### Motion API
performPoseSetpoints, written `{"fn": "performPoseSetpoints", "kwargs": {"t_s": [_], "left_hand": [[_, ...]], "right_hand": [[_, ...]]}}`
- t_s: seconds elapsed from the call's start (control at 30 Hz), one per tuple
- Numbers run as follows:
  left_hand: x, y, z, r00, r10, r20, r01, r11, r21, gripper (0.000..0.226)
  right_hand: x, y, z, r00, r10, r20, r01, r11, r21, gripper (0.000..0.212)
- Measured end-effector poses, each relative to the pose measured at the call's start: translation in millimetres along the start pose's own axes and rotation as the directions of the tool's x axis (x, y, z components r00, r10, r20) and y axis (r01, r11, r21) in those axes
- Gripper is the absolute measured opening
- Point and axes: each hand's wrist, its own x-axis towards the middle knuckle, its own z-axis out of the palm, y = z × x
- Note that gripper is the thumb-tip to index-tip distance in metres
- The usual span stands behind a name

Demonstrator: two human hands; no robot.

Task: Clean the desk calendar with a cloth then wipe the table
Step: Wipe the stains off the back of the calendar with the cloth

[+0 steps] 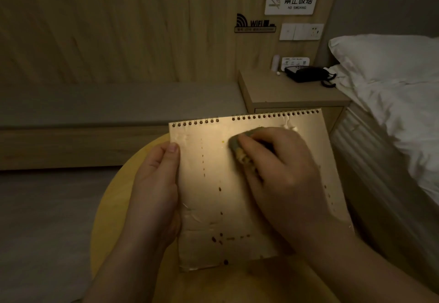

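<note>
Head view: your left hand (156,184) pinches the light, bendy calendar (213,195) by its edge; right hand (280,174) presses the cloth (240,150).

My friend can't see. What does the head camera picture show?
A right hand rubs a cloth on a spotted desk calendar, which the left hand steadies over a round yellow table. A bed stands alongside.

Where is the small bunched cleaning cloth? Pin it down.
In the head view, the small bunched cleaning cloth sits right of centre, under the right hand, pressed on the spiral-bound desk calendar near its upper edge.
</note>
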Motion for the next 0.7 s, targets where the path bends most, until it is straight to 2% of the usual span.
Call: {"fn": "performPoseSetpoints", "kwargs": {"t_s": [0.23, 0.4, 0.7], "left_hand": [[1.5, -0.7, -2.3, 0.999, 0.044, 0.026, -0.043, 0.999, -0.022, 0.034], [5.0, 2.3, -9.3, 0.999, 0.043, -0.013, -0.044, 0.999, -0.025, 0.035], [9.1, 5.8, -15.1, 0.996, 0.01, -0.091, -0.009, 1.0, 0.013, 0.024]], "right_hand": [[11.4, -48.9, 33.4, 0.998, -0.06, 0.034, 0.057, 0.994, 0.094, 0.024], [9.5, -34.8, 24.8, 0.996, -0.073, 0.048, 0.069, 0.995, 0.077, 0.024], [-11.6, 55.8, -25.3, 0.984, 0.169, 0.055, -0.164, 0.982, -0.093, 0.03]]}}
